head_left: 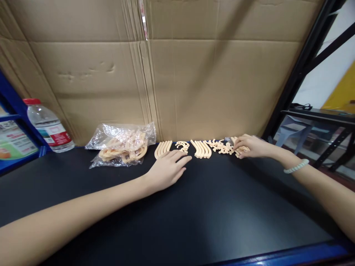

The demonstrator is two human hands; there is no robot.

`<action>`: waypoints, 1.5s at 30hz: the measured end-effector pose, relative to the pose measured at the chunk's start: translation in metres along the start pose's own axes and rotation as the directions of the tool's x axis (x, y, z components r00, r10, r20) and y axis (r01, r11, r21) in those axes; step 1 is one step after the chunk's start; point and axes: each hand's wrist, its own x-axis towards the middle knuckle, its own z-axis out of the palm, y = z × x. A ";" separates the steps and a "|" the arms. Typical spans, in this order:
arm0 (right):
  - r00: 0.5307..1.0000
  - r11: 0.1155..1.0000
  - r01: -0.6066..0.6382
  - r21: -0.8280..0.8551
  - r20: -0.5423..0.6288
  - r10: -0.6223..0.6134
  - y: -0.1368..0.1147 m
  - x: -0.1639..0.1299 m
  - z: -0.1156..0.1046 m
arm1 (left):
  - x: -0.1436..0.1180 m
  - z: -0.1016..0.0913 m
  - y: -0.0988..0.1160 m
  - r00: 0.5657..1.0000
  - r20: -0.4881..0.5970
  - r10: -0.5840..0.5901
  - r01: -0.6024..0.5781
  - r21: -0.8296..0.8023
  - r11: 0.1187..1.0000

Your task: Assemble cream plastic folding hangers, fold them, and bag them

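Observation:
My left hand (168,170) lies palm down over the table's middle, fingers stretched out to the right, holding nothing. Just beyond it stands a row of curved pale wooden strips (163,147), partly covered by the knuckles. Small hook-shaped pieces (183,146) lie past its fingertips. Farther right come a second row of curved strips (201,149) and a cluster of small branched pieces (220,146). At the right end of the line, my right hand (246,146) has its fingers closed downward at more pale pieces (242,149) by a bit of clear plastic; what it grips is mostly hidden.
A clear plastic bag (124,144) of pale pieces lies at the back left. Beside the blue rack (16,111) leans a red-capped water bottle (50,127). Cardboard (222,74) walls off the back of the black table (194,218); a black metal frame (294,81) rises at right.

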 end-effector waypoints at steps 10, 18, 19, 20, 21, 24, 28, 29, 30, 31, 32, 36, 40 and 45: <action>0.998 0.999 -0.044 -0.022 -0.047 0.043 -0.008 0.012 0.018 | -0.030 0.008 0.014 0.999 -0.027 -0.043 0.034 -0.284 0.958; 0.975 0.997 -0.069 0.039 -0.210 0.076 -0.019 0.007 0.023 | -0.031 0.010 0.014 0.997 -0.054 -0.061 0.042 -0.299 0.953; 0.966 0.996 -0.075 0.044 -0.246 0.083 -0.021 0.006 0.023 | -0.032 0.009 0.014 0.996 -0.059 -0.063 0.043 -0.296 0.954; 0.956 0.996 -0.078 0.049 -0.281 0.089 -0.024 0.005 0.023 | -0.032 0.009 0.014 0.996 -0.065 -0.062 0.041 -0.292 0.956; 0.946 0.995 -0.078 0.054 -0.312 0.091 -0.027 0.005 0.023 | -0.032 0.008 0.013 0.996 -0.072 -0.058 0.036 -0.284 0.958; 0.920 0.996 -0.053 0.069 -0.384 0.076 -0.039 0.005 0.025 | -0.033 0.008 0.003 0.992 -0.103 -0.070 0.041 -0.263 0.964; 0.897 0.996 0.023 0.084 -0.442 0.016 -0.057 0.008 0.032 | -0.033 0.013 -0.024 0.971 -0.152 -0.182 0.140 -0.254 0.957; 0.892 0.995 0.044 0.085 -0.451 -0.001 -0.062 0.009 0.034 | -0.033 0.015 -0.032 0.963 -0.161 -0.217 0.173 -0.248 0.953; 0.888 0.994 0.065 0.085 -0.459 -0.018 -0.066 0.009 0.035 | -0.033 0.016 -0.040 0.953 -0.164 -0.253 0.209 -0.242 0.947; 0.885 0.993 0.084 0.085 -0.465 -0.035 -0.070 0.010 0.037 | -0.034 0.018 -0.047 0.943 -0.164 -0.290 0.248 -0.237 0.939; 0.882 0.991 0.102 0.084 -0.469 -0.051 -0.073 0.010 0.038 | -0.034 0.020 -0.054 0.931 -0.159 -0.328 0.287 -0.233 0.929; 0.878 0.986 0.152 0.074 -0.468 -0.101 -0.084 0.010 0.043 | -0.036 0.025 -0.069 0.896 -0.104 -0.431 0.399 -0.233 0.887; 0.884 0.980 0.188 0.062 -0.447 -0.141 -0.089 0.010 0.046 | -0.036 0.027 -0.068 0.883 -0.066 -0.466 0.440 -0.231 0.868; 0.887 0.977 0.207 0.043 -0.429 -0.169 -0.094 0.010 0.048 | -0.036 0.027 -0.065 0.870 -0.045 -0.490 0.469 -0.226 0.854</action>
